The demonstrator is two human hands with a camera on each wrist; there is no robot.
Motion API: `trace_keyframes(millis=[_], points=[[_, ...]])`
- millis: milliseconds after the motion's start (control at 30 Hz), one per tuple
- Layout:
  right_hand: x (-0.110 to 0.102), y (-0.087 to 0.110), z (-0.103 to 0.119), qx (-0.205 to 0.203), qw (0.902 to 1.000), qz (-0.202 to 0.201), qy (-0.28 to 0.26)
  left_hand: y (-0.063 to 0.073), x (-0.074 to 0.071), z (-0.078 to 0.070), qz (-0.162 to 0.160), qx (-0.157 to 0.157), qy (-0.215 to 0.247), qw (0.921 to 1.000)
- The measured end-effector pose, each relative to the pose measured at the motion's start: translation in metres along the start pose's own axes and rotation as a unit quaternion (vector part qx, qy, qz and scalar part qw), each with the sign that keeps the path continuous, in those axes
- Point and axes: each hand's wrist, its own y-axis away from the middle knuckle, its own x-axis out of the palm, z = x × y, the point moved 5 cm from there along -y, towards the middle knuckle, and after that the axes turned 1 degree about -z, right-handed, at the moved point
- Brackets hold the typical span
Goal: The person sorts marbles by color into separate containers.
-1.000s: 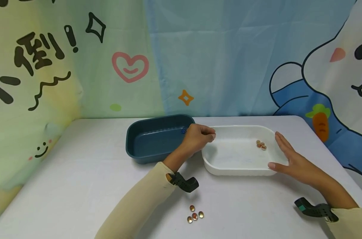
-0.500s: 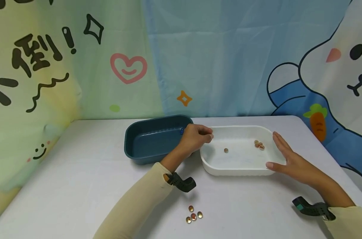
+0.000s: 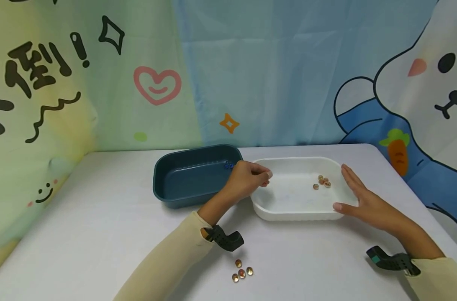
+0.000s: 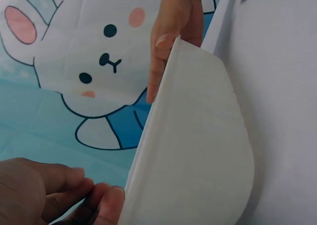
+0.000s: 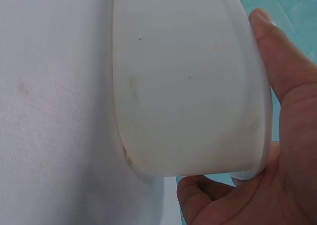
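My left hand (image 3: 244,180) is at the left end of a white tray (image 3: 292,205), its fingers bunched toward the thumb beside the rim. I cannot tell whether it holds a bead, as nothing shows between the fingertips. Several shiny amber glass beads lie in the right part of the tray, one bead (image 3: 316,187) a little left of the cluster. At the tray's right end, my right hand (image 3: 377,211) rests with fingers straight along the end and thumb (image 5: 265,29) on the near rim. The tray's outer wall (image 4: 198,131) fills much of the left wrist view.
A dark blue tray (image 3: 162,194) stands left of the white one, partly behind my left hand, with blue beads (image 3: 226,166) in its right end. Several more amber beads (image 3: 242,274) lie loose on the white tabletop (image 3: 100,234) near the front. A printed cloth (image 3: 288,83) hangs behind.
A fifth amber bead appeared mid-tray half a second ago and has moved right, close to the cluster. My left hand stays near the left rim, fingers slightly shifted. The right hand keeps its place.
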Motion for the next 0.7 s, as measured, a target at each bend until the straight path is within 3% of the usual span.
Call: trace_keyframes(millis=[233, 400, 700], points=[[0.000, 0.000, 0.000, -0.001, 1.0000, -0.001, 0.000, 0.011, -0.003, 0.002, 0.015, 0.007, 0.018, 0.9997], [-0.001, 0.000, 0.001, 0.002, 1.0000, -0.001, 0.000, 0.023, -0.006, 0.003, 0.027, 0.011, 0.007, 0.9995], [0.001, -0.001, 0.000, 0.008, 1.0000, 0.000, -0.001, 0.051, -0.011, 0.004, 0.055, 0.076, 0.002, 0.9956]])
